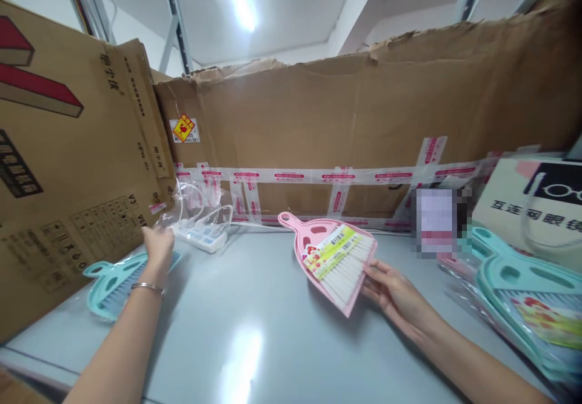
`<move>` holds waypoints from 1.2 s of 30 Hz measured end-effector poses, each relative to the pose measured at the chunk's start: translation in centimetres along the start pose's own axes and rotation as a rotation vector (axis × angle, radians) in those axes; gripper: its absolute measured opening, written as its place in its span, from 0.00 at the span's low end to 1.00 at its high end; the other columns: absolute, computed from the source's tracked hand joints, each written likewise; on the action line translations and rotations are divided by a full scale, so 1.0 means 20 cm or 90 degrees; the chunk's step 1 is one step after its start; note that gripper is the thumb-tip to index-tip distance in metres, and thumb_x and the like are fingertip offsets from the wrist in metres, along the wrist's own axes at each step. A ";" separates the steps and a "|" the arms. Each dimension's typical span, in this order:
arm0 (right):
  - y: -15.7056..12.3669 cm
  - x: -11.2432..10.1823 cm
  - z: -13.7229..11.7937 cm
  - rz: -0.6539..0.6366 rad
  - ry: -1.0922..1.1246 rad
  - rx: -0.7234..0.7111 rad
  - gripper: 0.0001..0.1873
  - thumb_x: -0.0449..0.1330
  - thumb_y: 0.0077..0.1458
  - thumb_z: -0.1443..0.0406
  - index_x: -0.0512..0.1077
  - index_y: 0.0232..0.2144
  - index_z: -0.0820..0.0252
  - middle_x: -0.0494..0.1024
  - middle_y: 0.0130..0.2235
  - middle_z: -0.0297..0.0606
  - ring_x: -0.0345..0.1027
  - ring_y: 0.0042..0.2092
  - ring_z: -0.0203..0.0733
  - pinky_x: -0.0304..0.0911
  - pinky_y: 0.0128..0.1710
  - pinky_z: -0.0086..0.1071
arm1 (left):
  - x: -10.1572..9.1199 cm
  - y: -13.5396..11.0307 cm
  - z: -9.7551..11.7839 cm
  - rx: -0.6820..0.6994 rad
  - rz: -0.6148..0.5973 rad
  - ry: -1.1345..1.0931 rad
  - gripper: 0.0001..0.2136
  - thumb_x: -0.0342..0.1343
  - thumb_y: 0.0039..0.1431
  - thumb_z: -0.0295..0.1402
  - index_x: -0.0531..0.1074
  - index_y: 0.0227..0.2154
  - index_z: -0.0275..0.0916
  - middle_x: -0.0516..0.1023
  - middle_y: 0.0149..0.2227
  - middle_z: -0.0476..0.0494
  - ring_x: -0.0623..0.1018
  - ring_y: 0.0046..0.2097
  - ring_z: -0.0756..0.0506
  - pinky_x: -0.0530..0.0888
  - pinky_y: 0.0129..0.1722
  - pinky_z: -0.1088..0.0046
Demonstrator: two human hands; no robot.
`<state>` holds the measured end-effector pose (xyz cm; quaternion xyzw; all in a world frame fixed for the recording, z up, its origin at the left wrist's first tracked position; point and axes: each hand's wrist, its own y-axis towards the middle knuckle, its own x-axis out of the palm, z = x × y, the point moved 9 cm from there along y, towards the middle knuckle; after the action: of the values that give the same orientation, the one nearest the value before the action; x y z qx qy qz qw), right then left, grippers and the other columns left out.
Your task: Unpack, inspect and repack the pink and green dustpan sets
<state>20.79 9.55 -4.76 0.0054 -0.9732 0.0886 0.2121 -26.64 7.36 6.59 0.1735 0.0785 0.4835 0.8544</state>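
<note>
My right hand [393,295] grips the lower right edge of a pink dustpan [304,252], thumb on top and fingers beneath. A white-bristled brush [348,270] with a yellow-green printed label is nested in it, and the pan is tilted above the table. At the left, my left hand [159,249] reaches over the far end of a light-blue dustpan and brush set [104,286] lying against a carton. Clear plastic film shows by its fingers, which are blurred and partly hidden, so any hold there is unclear.
A white power strip [200,234] with cables sits near the left hand. Several wrapped teal dustpan sets [522,276] are stacked at the right, beside a printed white box [541,210]. A large carton [82,167] stands at left; a taped cardboard wall [295,125] closes the back.
</note>
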 end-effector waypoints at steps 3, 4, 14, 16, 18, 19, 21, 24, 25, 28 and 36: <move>0.02 -0.01 0.02 0.004 0.041 0.019 0.08 0.62 0.42 0.70 0.69 0.29 0.58 0.79 0.30 0.36 0.74 0.32 0.39 0.71 0.36 0.30 | -0.02 -0.12 0.16 0.156 0.032 0.094 0.36 0.59 0.47 0.32 0.47 0.57 0.36 0.31 0.65 0.40 0.28 0.62 0.32 0.40 0.61 0.55; 0.02 0.00 0.03 -0.002 0.049 0.024 0.08 0.62 0.43 0.70 0.69 0.29 0.58 0.79 0.30 0.36 0.74 0.31 0.38 0.71 0.35 0.29 | 0.04 -0.20 0.23 0.210 -0.007 0.097 0.35 0.57 0.50 0.34 0.46 0.58 0.38 0.30 0.65 0.42 0.31 0.63 0.32 0.43 0.61 0.56; -0.07 0.22 0.09 -0.122 0.004 0.129 0.05 0.59 0.49 0.67 0.69 0.31 0.63 0.79 0.31 0.41 0.74 0.30 0.36 0.68 0.28 0.25 | 0.73 -1.11 0.09 -0.343 -0.835 -0.315 0.27 0.56 0.54 0.34 0.55 0.56 0.47 0.72 0.49 0.39 0.77 0.37 0.48 0.76 0.33 0.72; -0.06 0.26 0.08 -0.132 0.001 0.124 0.09 0.59 0.50 0.62 0.69 0.33 0.62 0.79 0.32 0.41 0.73 0.30 0.36 0.68 0.30 0.27 | 0.72 -1.10 0.08 -0.329 -0.814 -0.325 0.27 0.56 0.54 0.34 0.56 0.56 0.46 0.72 0.49 0.39 0.77 0.37 0.48 0.76 0.32 0.73; -0.02 0.27 0.08 -0.150 -0.042 0.110 0.13 0.61 0.48 0.60 0.68 0.34 0.62 0.79 0.32 0.41 0.73 0.32 0.38 0.68 0.33 0.29 | 0.72 -1.09 0.09 -0.299 -0.821 -0.323 0.27 0.56 0.53 0.35 0.57 0.56 0.46 0.72 0.49 0.38 0.77 0.39 0.46 0.77 0.33 0.71; 0.01 0.26 0.09 -0.149 -0.073 0.104 0.14 0.63 0.46 0.61 0.68 0.34 0.62 0.78 0.32 0.41 0.73 0.33 0.38 0.67 0.35 0.30 | 0.72 -1.09 0.09 -0.280 -0.825 -0.323 0.27 0.57 0.53 0.36 0.57 0.56 0.46 0.72 0.49 0.38 0.76 0.40 0.45 0.77 0.33 0.69; 0.09 0.18 0.08 -0.102 -0.134 0.085 0.13 0.64 0.43 0.63 0.68 0.31 0.63 0.77 0.31 0.42 0.72 0.33 0.39 0.66 0.37 0.32 | 0.72 -1.06 0.09 -0.250 -0.808 -0.323 0.27 0.58 0.52 0.37 0.58 0.55 0.45 0.71 0.50 0.38 0.75 0.43 0.43 0.77 0.35 0.66; 0.19 0.01 -0.08 0.072 -0.267 -0.106 0.14 0.61 0.44 0.60 0.66 0.33 0.61 0.74 0.34 0.41 0.70 0.37 0.43 0.64 0.42 0.40 | 0.70 -0.99 0.06 -0.225 -0.728 -0.298 0.27 0.58 0.51 0.39 0.59 0.54 0.44 0.70 0.51 0.38 0.74 0.45 0.42 0.77 0.37 0.64; 0.18 -0.01 -0.16 0.122 -0.316 -0.196 0.17 0.61 0.43 0.58 0.66 0.35 0.59 0.72 0.36 0.41 0.68 0.40 0.45 0.62 0.44 0.43 | 0.69 -0.97 0.05 -0.216 -0.709 -0.280 0.27 0.59 0.50 0.39 0.60 0.53 0.44 0.70 0.51 0.38 0.74 0.45 0.42 0.77 0.36 0.64; 0.05 0.13 -0.36 0.133 -0.485 -0.456 0.29 0.62 0.42 0.55 0.62 0.47 0.56 0.66 0.44 0.42 0.61 0.46 0.47 0.55 0.50 0.46 | 0.69 -0.99 0.08 -0.184 -0.712 -0.238 0.27 0.61 0.47 0.39 0.62 0.51 0.42 0.69 0.51 0.39 0.74 0.46 0.40 0.77 0.35 0.65; -0.19 0.70 -0.27 -0.208 -0.871 -0.582 0.20 0.61 0.46 0.58 0.68 0.44 0.53 0.66 0.47 0.42 0.58 0.49 0.49 0.54 0.47 0.45 | 0.64 -1.08 0.22 -0.123 -0.704 -0.238 0.25 0.63 0.42 0.39 0.67 0.45 0.41 0.62 0.57 0.39 0.71 0.49 0.36 0.77 0.31 0.67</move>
<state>10.38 7.09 6.53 0.1121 -0.8144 -0.3692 -0.4335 -1.44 7.05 3.07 0.1106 -0.0389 -0.0676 0.9908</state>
